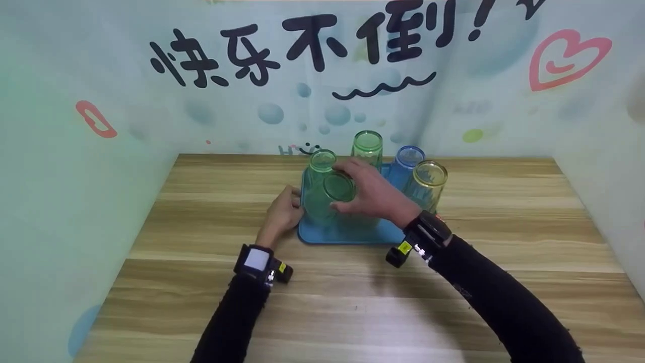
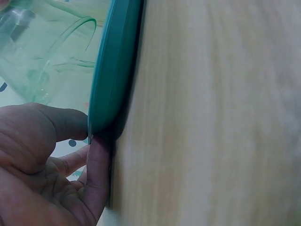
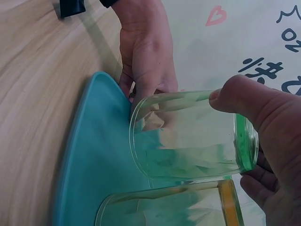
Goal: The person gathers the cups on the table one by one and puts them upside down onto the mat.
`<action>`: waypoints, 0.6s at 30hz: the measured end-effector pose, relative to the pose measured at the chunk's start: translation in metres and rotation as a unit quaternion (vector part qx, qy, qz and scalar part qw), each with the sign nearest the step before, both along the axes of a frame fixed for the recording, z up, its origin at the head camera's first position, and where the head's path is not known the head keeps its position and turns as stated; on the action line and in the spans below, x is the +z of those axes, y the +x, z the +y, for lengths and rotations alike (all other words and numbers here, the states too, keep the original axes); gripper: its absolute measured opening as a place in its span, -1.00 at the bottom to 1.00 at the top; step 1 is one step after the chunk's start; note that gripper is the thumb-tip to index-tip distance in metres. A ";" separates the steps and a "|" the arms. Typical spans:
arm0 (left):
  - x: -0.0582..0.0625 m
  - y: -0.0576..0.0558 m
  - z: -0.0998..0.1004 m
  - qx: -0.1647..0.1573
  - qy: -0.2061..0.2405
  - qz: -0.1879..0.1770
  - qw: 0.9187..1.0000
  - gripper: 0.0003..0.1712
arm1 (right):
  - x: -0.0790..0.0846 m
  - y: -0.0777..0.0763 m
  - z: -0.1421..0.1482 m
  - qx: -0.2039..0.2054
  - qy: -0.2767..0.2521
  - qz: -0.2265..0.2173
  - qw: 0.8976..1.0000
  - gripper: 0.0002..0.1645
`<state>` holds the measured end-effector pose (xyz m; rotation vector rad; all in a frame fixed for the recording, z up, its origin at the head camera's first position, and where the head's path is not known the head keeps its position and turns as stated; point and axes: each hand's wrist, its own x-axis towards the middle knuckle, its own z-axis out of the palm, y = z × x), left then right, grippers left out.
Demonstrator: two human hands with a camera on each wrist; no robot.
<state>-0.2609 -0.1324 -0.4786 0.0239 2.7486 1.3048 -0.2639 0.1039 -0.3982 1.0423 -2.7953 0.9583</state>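
My right hand grips a clear green glass near its thick base, which points up, rim down toward the blue tray. Whether that rim touches the tray I cannot tell. At the tray's left edge, my left hand pinches the rim between thumb and fingers, as the left wrist view shows. Just behind the held glass stands another green glass. A third green glass is at the back, partly hidden by my right hand. To the right are a blue glass and a yellow glass.
The tray lies on a wood-grain table, close to its back edge. Behind the table hangs a printed backdrop with black characters, and pale side walls border both sides.
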 end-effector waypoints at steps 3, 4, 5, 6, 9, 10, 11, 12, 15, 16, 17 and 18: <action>0.000 0.000 0.000 0.004 0.006 -0.013 1.000 -0.55 | 0.001 0.001 -0.003 -0.009 0.004 -0.007 1.000 -0.05; 0.000 0.000 0.000 0.005 0.008 -0.017 1.000 -0.55 | 0.002 0.001 -0.004 -0.011 0.006 -0.009 1.000 -0.05; 0.000 0.000 0.000 0.005 0.009 -0.019 1.000 -0.56 | 0.002 0.002 -0.006 -0.013 0.009 -0.011 1.000 -0.05; 0.000 0.000 0.000 0.006 0.010 -0.021 1.000 -0.56 | 0.002 0.003 -0.007 -0.017 0.013 -0.013 1.000 -0.05; 0.001 0.001 0.000 0.004 0.010 -0.021 1.000 -0.56 | 0.002 0.003 -0.011 -0.024 0.027 -0.018 0.999 -0.04; 0.001 0.001 0.000 0.004 0.010 -0.021 1.000 -0.56 | 0.001 0.003 -0.012 -0.027 0.031 -0.019 0.999 -0.04; 0.001 0.001 0.000 0.004 0.010 -0.021 1.000 -0.56 | 0.001 0.003 -0.014 -0.029 0.034 -0.022 0.999 -0.04; 0.001 0.001 0.000 0.004 0.011 -0.022 1.000 -0.56 | 0.000 0.004 -0.015 -0.031 0.037 -0.023 0.999 -0.04; 0.000 0.000 -0.001 0.004 0.014 -0.021 1.000 -0.57 | -0.003 0.003 -0.018 -0.038 0.046 -0.027 0.998 -0.03; 0.000 0.000 -0.001 0.004 0.014 -0.021 1.000 -0.56 | -0.004 0.004 -0.018 -0.040 0.047 -0.028 0.998 -0.03; 0.000 0.000 -0.001 0.004 0.015 -0.018 1.000 -0.56 | -0.005 0.004 -0.019 -0.042 0.048 -0.029 0.998 -0.03; -0.001 0.001 -0.001 0.001 0.014 -0.008 1.000 -0.57 | -0.005 0.004 -0.020 -0.042 0.050 -0.027 0.997 -0.03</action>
